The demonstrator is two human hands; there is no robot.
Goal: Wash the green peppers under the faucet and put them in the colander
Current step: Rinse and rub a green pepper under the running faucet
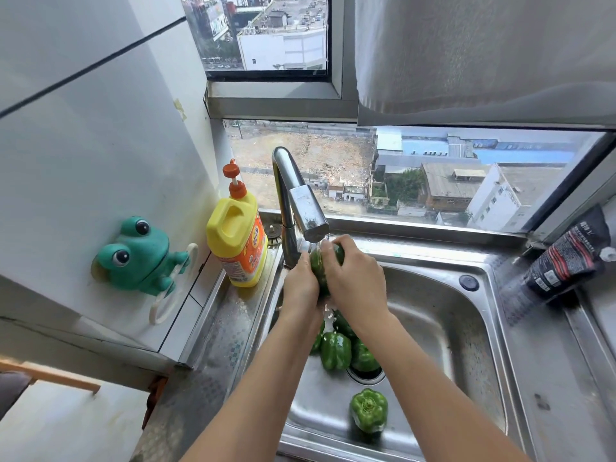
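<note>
Both your hands, left (300, 285) and right (358, 278), grip one pepper (320, 271) under the faucet (301, 208), fingers curled round it. Four more lie in the sink (443, 328).

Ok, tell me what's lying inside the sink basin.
A cluster of green peppers by the drain, and a lone pepper nearer, lie in the sink. The forearms cover part of the cluster, so the count is uncertain.

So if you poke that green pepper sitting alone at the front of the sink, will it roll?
It would probably wobble rather than roll far: the lone green pepper is lumpy, with lobes. Its skin looks glossy and the steel sink is smooth, so it may well slide.
</note>
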